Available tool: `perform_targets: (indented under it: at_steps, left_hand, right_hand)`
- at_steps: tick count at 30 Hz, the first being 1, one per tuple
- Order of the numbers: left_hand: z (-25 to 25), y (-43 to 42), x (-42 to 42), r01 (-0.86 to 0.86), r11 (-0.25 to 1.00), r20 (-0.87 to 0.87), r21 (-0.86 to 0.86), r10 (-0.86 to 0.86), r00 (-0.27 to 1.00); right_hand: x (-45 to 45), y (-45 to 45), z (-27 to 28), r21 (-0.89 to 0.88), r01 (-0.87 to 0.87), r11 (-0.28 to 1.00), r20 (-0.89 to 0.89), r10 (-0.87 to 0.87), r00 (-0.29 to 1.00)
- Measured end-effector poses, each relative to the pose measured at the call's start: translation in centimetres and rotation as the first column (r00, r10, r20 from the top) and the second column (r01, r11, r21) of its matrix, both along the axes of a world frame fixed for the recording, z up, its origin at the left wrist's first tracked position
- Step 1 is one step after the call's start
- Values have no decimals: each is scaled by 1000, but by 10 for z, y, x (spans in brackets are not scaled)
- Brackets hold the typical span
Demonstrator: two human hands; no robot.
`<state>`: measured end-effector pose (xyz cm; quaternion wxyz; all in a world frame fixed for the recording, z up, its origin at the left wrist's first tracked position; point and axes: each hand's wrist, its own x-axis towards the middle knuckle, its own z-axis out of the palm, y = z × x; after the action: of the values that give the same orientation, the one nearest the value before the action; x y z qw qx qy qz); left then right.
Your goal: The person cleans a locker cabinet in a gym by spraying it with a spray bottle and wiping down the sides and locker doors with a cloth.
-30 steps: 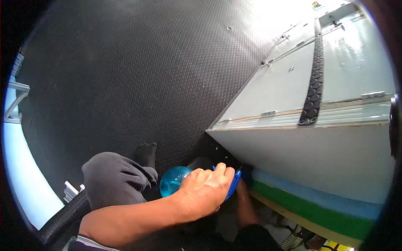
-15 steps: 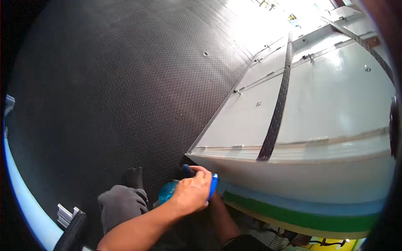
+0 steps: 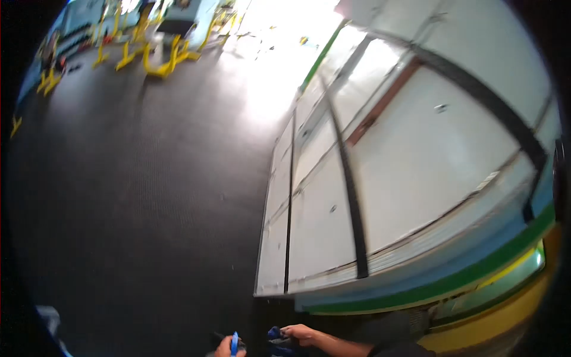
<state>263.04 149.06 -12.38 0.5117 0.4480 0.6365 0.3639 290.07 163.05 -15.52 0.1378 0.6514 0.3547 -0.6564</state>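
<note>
Blue slim object, left hand

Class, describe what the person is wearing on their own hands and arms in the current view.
Both the left hand and the right hand are without gloves. The right forearm is uncovered, with no watch or band visible, up to a dark cloth sleeve at the bottom edge. Blur hides any markings on it. The left wrist and sleeve are out of view.

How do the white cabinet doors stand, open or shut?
The near white doors look shut: they lie flat, none swung out. Glare blurs the farthest ones; cannot tell there.
</note>
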Motion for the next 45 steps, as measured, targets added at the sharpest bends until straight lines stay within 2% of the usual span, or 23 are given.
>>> perform_targets:
  at_steps: [1, 2, 5, 7, 9, 12, 13, 14, 16, 18, 20, 22, 26, 28, 30, 33, 35, 37, 38, 40, 42, 43, 45]
  left_hand:
    - [31, 6, -14, 36, 999, 42, 38, -37, 998]
    - [60, 18, -29, 68, 995, 86, 66, -74, 994]
    - [114, 58, -61, 152, 951, -46, 270, -145, 988]
    - [135, 98, -82, 279, 949, -51, 145, -275, 960]
    - [124, 135, -107, 315, 910, -67, 270, -308, 949]
    - [118, 185, -147, 424, 826, -213, 372, -368, 905]
    - [156, 202, -155, 447, 798, -207, 404, -396, 895]
    - [188, 221, -161, 472, 765, -203, 437, -428, 881]
    - [226, 262, -164, 458, 706, -199, 540, -422, 885]
    - [270, 305, -183, 444, 638, -199, 630, -420, 885]
    - [315, 340, -192, 400, 650, 5, 646, -528, 849]
    - [362, 390, -189, 463, 406, -197, 788, -546, 814]
    - [449, 487, -177, 410, 281, 69, 868, -885, 460]
    - [499, 523, -153, 325, 211, -3, 922, -836, 548]
    - [578, 544, -131, 419, -29, -234, 908, -863, 448]
    - [669, 577, -94, 424, -241, -410, 873, -834, 368]
    - [716, 580, -68, 429, -283, -439, 858, -838, 324]
    - [754, 579, -42, 449, -317, -488, 835, -805, 339]
    - [769, 580, -27, 453, -325, -502, 830, -788, 356]
    - [792, 579, -3, 394, -322, -464, 861, -815, 347]
    - [814, 585, 12, 310, -309, -411, 899, -838, 358]
    - [821, 590, 20, 295, -280, -379, 913, -851, 364]
    - [832, 602, 31, 264, -248, -335, 932, -870, 362]
  right_hand:
    - [-14, 6, 27, -277, 281, 919, -349, -369, 862]
    - [-28, 14, 57, -606, 351, 714, -523, -690, 500]
    - [-108, 30, 114, -696, 103, 711, -674, -696, 246]
    - [-158, 41, 154, -684, -57, 728, -729, -677, 100]
    - [-202, 59, 195, -412, 510, 755, -828, -544, 136]
    - [-221, 114, 216, -442, 371, 817, -835, -525, 162]
    - [-223, 141, 203, -187, 487, 853, -843, -394, 367]
    - [-225, 166, 198, -172, 504, 846, -855, -383, 351]
    - [-225, 220, 197, -388, 300, 871, -922, -367, -127]
    - [-211, 282, 199, -236, 702, 672, -959, -275, -60]
    - [-197, 290, 324, -179, 849, 497, -982, -145, -122]
    - [-171, 300, 404, 11, 936, 352, -963, 255, -84]
    - [-148, 270, 566, -113, 977, -180, -774, 632, 27]
    - [-124, 262, 602, -93, 536, -839, -587, 481, 651]
    - [-138, 219, 657, -140, 753, -643, -285, 755, 591]
    - [-110, 168, 720, 54, 466, -883, 86, 469, 879]
    - [-68, 122, 769, 380, 772, -509, 149, 857, 493]
    - [-49, 93, 805, 650, 760, 15, -13, 1000, -8]
    - [-55, 94, 814, 652, 759, -11, -9, 1000, 22]
    - [-65, 108, 829, 400, 518, -756, 171, 616, 769]
    - [-79, 134, 857, 74, -208, -975, 111, -199, 974]
    - [-85, 146, 871, -58, -574, -817, -17, -574, 818]
    - [-88, 164, 896, -140, -983, -118, -376, -912, 163]
